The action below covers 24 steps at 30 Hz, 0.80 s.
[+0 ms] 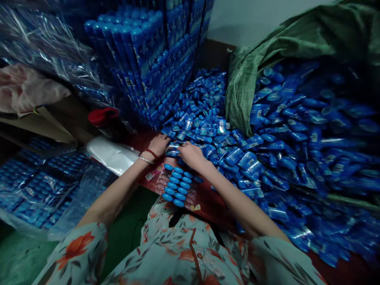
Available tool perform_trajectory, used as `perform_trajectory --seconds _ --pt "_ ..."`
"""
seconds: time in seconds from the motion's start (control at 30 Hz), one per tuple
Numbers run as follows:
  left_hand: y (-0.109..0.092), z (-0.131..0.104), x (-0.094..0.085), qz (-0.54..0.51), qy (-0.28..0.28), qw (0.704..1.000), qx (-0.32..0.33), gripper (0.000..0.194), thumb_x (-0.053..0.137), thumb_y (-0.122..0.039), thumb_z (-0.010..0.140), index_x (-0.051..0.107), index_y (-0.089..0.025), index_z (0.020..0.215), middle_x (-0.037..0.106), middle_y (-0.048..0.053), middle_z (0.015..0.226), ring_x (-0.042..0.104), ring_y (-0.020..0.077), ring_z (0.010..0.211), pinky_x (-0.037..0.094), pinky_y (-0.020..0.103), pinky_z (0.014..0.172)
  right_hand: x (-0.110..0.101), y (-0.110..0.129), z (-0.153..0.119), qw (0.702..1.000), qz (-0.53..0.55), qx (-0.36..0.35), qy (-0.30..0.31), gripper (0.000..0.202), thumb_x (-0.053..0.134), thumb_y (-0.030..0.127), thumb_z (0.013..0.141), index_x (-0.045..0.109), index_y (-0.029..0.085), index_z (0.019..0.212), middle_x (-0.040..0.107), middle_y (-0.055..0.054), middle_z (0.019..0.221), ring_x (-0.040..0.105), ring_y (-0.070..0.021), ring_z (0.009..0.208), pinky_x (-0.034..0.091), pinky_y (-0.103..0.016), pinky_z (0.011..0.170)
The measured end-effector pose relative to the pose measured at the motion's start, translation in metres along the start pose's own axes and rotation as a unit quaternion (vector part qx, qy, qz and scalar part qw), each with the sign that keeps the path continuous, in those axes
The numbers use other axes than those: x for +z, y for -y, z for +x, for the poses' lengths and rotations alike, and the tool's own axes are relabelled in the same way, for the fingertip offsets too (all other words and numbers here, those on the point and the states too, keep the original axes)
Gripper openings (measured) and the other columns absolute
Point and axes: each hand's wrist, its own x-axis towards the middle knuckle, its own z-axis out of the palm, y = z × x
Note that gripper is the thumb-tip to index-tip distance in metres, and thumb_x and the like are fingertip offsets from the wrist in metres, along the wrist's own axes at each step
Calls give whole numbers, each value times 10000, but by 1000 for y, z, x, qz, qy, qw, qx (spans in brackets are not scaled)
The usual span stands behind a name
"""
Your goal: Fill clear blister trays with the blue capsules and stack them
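Note:
My left hand (pixel 158 144) and my right hand (pixel 191 155) meet over a small blue packet (pixel 172 152) at the near edge of a large heap of loose blue packets (pixel 208 118); both hands have their fingers on it. Just in front of the hands, on a red tray (pixel 204 202) over my lap, lie two tidy rows of blue packets (pixel 177 184) standing side by side. My left wrist carries a red string and a thin bracelet.
A tall stack of bundled blue packs (pixel 148 59) rises behind the heap. A green sack (pixel 267 51) spills more packets (pixel 311 138) to the right. Clear bags of packed bundles (pixel 44 182) lie at left, beside white plastic (pixel 111 154) and a red object (pixel 102 116).

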Motion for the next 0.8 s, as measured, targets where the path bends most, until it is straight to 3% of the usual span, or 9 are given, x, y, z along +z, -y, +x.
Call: perform_trajectory --seconds 0.17,0.3,0.43,0.53,0.6,0.7,0.8 --pt "4 7 12 -3 -9 999 -47 288 626 -257 767 545 -119 1005 554 141 1069 577 249 930 473 349 776 25 14 31 1000 9 2 -24 260 457 221 873 597 13 942 647 -129 964 540 -201 1026 428 -302 845" --pt "20 -17 16 -38 -59 994 -80 245 482 -249 859 493 -113 1062 575 121 1024 573 219 937 468 328 799 18 7 22 997 48 3 -52 263 477 143 852 541 36 1084 624 -124 1028 543 -205 1008 433 -301 839" --pt "26 -78 8 -156 -227 957 -96 219 404 -278 899 508 -156 1048 601 67 982 568 177 904 462 310 826 -10 -14 -33 991 106 28 -82 210 434 192 900 529 112 1069 630 -70 983 578 -158 907 448 -242 790" --pt "16 -133 -4 -201 -246 942 -109 225 430 -283 898 547 -180 1061 572 59 1009 557 171 933 474 292 812 -22 -27 -99 956 240 105 -130 206 458 264 905 547 177 1069 643 -45 1008 608 -152 882 462 -248 791" --pt "5 -158 -8 -210 -212 949 -99 215 447 -267 896 566 -198 1061 553 56 1027 554 167 951 481 279 805 -18 -26 -138 939 298 140 -103 212 480 296 894 567 209 1067 661 -32 996 631 -157 843 482 -253 750" --pt "-13 -168 0 -219 -172 958 -65 188 443 -243 903 559 -212 1047 572 43 986 566 156 925 483 285 820 7 -12 -168 935 311 164 -56 241 445 291 908 543 212 1113 662 -46 1016 638 -166 880 498 -273 773" --pt "-21 -154 15 -218 -190 956 -47 143 468 -249 896 528 -200 1016 591 35 913 577 149 851 496 284 783 40 5 -167 943 281 158 -79 252 413 257 921 512 195 1144 643 -68 1053 617 -169 949 492 -306 844"
